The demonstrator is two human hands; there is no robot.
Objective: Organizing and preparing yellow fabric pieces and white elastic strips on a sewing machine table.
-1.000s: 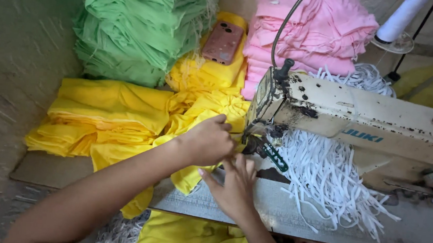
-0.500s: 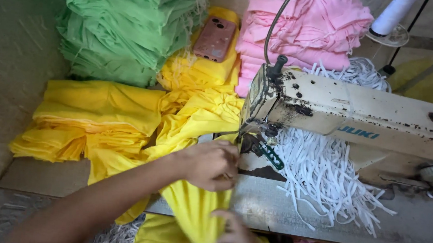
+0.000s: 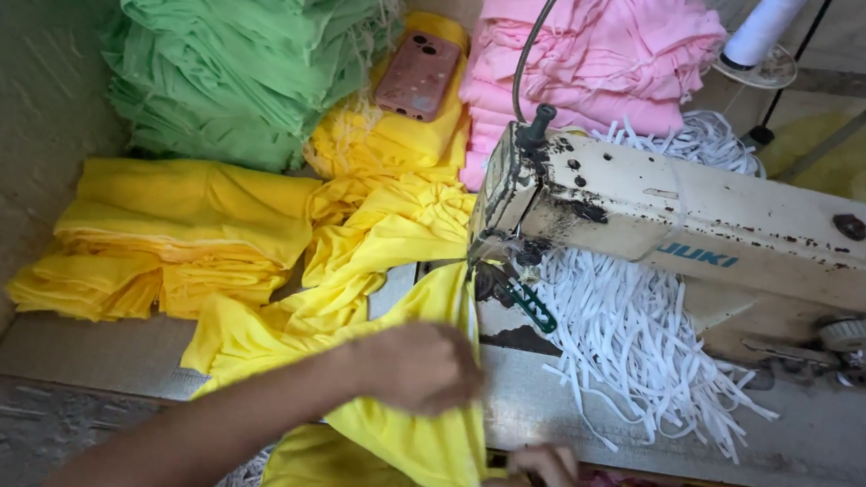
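1. Left hand (image 3: 416, 365) clenches the yellow cloth (image 3: 419, 303) lying on the desk (image 3: 76, 352) under the sewing machine (image 3: 695, 224)
2. Right hand (image 3: 534, 483) pinches its lower edge
3. Feeding step, I judge; next calls for keeping it taut

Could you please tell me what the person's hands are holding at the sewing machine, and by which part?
Both hold the yellow fabric piece: the left hand bunches its middle on the table edge, and the right hand pinches its lower edge below the table.

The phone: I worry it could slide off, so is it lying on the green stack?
No, the pink phone lies on the yellow fabric pile, beside the green stack.
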